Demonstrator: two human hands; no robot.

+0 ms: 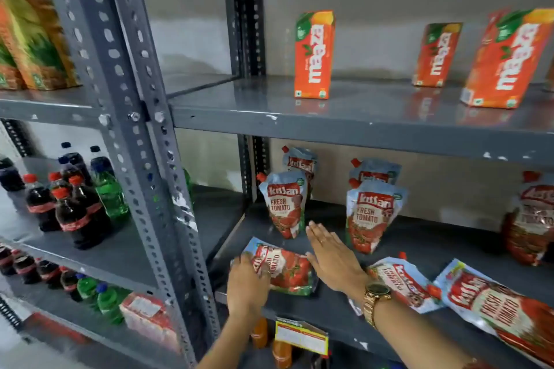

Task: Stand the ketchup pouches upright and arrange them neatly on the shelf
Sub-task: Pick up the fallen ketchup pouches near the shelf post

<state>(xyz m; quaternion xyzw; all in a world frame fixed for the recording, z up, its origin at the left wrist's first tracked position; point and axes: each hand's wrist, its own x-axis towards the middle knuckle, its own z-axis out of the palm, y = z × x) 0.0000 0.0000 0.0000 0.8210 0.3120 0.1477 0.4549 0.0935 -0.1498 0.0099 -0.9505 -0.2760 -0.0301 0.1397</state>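
A ketchup pouch (287, 269) lies flat near the front left of the grey shelf (329, 311). My left hand (247, 284) grips its left end. Just right of that pouch my right hand (332, 257) hovers flat, fingers apart and holding nothing. Behind them two pouches stand upright in front, one on the left (284, 204) and one further right (371, 216), each with another pouch behind it (301, 160) (374, 171). Two more pouches lie flat at the right, a small one (401, 281) and a large one (503, 317). A large pouch (530, 219) stands at the far right.
Orange mango-drink cartons (313, 54) stand on the shelf above. A perforated grey upright (144, 159) divides this rack from the left rack, which holds cola and green bottles (78, 210). A yellow price tag (301, 337) hangs on the shelf's front edge.
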